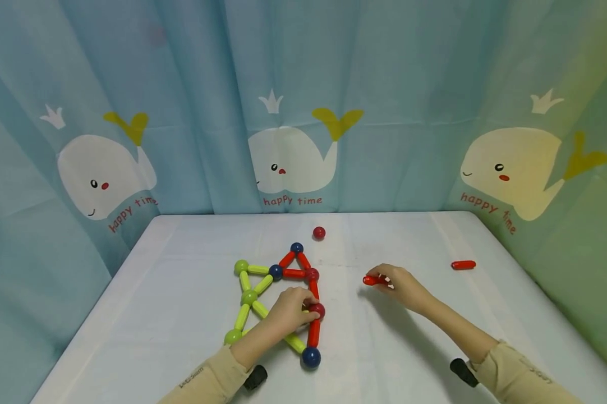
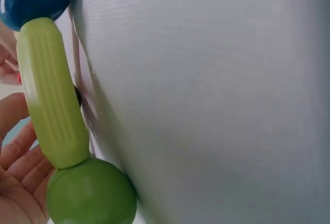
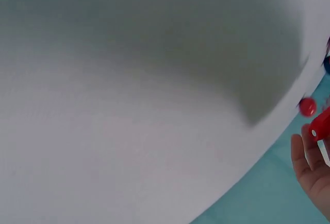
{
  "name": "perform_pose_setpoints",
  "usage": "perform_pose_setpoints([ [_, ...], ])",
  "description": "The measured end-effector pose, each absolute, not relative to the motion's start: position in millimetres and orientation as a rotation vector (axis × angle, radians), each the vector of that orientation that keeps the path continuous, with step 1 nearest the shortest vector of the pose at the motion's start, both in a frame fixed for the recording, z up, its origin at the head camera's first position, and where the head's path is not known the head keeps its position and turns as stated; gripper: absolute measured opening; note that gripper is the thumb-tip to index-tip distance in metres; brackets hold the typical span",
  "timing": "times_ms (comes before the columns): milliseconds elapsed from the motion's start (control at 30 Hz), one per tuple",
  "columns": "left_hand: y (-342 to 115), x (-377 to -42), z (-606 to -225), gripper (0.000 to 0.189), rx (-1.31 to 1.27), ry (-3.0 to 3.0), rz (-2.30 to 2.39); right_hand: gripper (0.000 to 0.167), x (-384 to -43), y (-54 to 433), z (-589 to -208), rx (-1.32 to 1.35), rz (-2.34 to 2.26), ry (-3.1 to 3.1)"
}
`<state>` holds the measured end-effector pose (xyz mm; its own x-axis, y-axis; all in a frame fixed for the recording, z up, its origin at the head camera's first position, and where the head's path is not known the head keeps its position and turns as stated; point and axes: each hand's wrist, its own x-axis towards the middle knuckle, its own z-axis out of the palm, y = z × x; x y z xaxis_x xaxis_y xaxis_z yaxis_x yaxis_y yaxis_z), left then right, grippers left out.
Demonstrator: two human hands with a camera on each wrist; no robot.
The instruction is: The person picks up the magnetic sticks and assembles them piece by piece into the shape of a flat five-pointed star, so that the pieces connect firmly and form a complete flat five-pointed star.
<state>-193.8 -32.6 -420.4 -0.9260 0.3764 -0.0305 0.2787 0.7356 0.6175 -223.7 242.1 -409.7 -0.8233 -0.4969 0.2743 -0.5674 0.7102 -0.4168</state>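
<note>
My left hand (image 1: 289, 308) pinches a red ball (image 1: 317, 310) on the right side of a flat figure of magnetic rods and balls. Red rods (image 1: 313, 333) join that ball to a dark blue ball (image 1: 311, 357) below and another red ball (image 1: 312, 274) above. Part of the figure lies hidden under my left hand and forearm. To the right, my right hand (image 1: 401, 285) holds a loose red rod (image 1: 369, 280) above the table by its end. The left wrist view shows a green rod (image 2: 51, 92) and green ball (image 2: 93, 193) close up.
A loose red ball (image 1: 319, 233) lies behind the figure. Another red rod (image 1: 463, 265) rests near the table's right side. Green rods and balls (image 1: 249, 297) form the figure's left part. A blue whale-print curtain (image 1: 384, 157) surrounds the white table (image 1: 182, 269).
</note>
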Motion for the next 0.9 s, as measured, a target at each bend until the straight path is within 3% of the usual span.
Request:
perform_pose_setpoints([
  [467,-35,-201,-426,0.02,0.551,2.754,1.032,0.019,-214,207,-414,1.025,1.021,-2.865],
  [900,-33,-198,-423,0.022,0.535,2.754,1.001,0.018,-208,182,-420,1.149,0.928,-2.866],
])
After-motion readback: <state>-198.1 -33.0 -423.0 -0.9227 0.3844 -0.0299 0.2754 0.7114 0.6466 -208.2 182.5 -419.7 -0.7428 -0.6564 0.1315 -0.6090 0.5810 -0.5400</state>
